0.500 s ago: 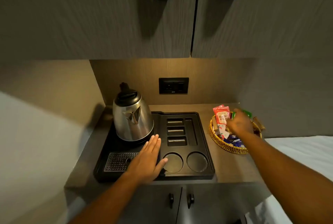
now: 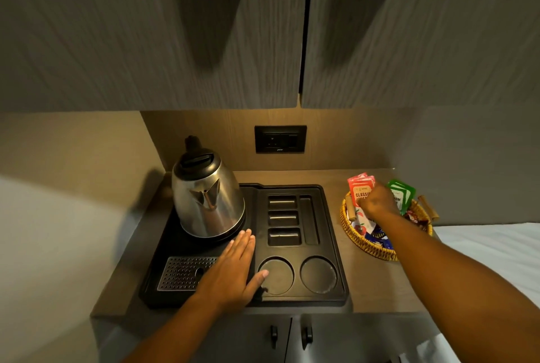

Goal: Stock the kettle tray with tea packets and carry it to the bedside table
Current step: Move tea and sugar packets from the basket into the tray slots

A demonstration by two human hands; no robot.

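Under dark wooden cupboards, a brown counter (image 2: 368,283) carries the black kettle tray (image 2: 333,234), its kettle (image 2: 207,199) just beyond the left hand (image 2: 233,272), which lies flat and open on the tray. All the slots and round wells beside that palm look bare, so stocking seems not yet begun. The right hand (image 2: 378,202) is down in the wicker basket (image 2: 365,243), fingers closing on the red tea packets (image 2: 361,188); whether they are gripped I cannot tell. Green packets (image 2: 401,194) stand just past its knuckles. Filling and carrying remain.
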